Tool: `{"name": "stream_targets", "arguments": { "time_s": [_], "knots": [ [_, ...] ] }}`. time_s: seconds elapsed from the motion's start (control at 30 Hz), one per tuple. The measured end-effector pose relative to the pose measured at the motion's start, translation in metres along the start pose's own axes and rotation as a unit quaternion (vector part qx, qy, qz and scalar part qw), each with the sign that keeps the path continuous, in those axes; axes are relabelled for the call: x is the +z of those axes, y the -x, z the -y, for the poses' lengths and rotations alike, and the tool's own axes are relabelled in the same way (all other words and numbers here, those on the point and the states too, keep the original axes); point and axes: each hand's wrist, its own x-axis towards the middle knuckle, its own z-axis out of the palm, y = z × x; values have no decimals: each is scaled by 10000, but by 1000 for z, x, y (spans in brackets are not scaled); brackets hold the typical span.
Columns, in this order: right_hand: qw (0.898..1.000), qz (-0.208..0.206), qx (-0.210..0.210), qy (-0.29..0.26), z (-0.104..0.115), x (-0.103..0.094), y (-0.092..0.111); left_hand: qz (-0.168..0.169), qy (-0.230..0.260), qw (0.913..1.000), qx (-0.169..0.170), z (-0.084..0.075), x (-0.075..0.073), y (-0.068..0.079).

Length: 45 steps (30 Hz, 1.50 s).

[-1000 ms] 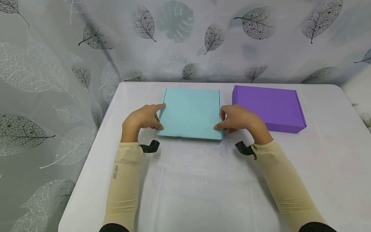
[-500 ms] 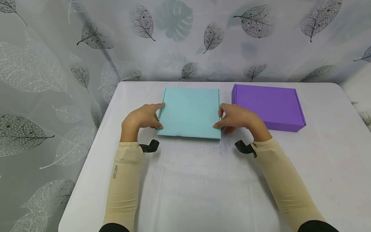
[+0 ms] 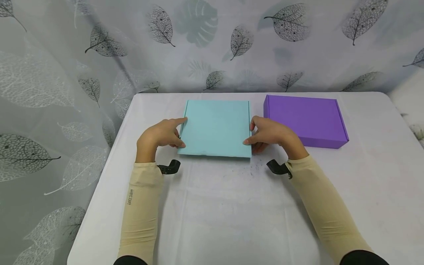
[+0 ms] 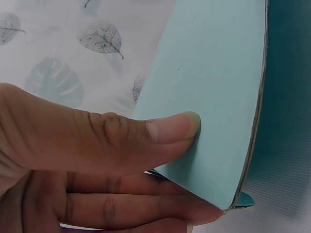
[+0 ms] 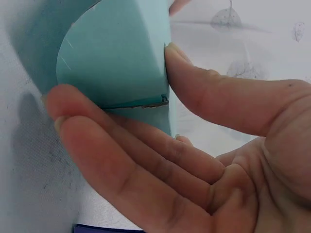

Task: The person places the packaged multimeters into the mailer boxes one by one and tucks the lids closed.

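Observation:
A flat, light blue cardboard box lies closed near the table's far edge. My left hand holds its left side close to the front corner, the thumb pressing on the light blue card and the other fingers bent at the side. On the opposite side, my right hand grips the box near its front right corner. The right wrist view shows that thumb against the box's edge, with the fingers stretched along the side below a flap with a rounded outline. The box's underside is hidden.
A purple cardboard box lies closed to the right, just beyond my right hand. Both boxes rest on a white-covered table. A grey curtain printed with leaves hangs behind and to the left.
Both hands keep to the same corners of the light blue box. The right fingers have shifted slightly against its side, and the whole head view has drifted a little.

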Motion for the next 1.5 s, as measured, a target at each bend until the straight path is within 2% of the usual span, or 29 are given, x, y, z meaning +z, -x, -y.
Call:
{"name": "stream_targets", "arguments": {
  "time_s": [0.3, 0.43, 0.63, 0.97, 1.13, 1.33, 1.5],
  "knots": [
    [10000, 48, -22, -4, 2, 0, -1, -30, 70, 10000, 10, 2, -1, 1],
    [9987, 176, -67, 483, 1, -3, -1, -21, 46, 10000, -13, 1, -1, 1],
    [9879, 317, -430, 1454, -2, -4, -1, 48, -265, 9996, -112, -3, 3, -2],
    [9836, 107, -453, 1745, 2, 1, 0, -124, -360, 9983, -430, -14, 9, -5],
    [9879, 246, -374, 1483, 3, 1, -1, -84, -337, 9984, -450, -16, 8, -4],
    [9978, 406, -185, 499, 0, 0, -2, -15, -260, 9991, -326, -11, 6, -4],
    [9990, 442, -70, -44, -1, -2, -2, 69, -217, 9996, -177, -4, 2, -4]
  ]
}}
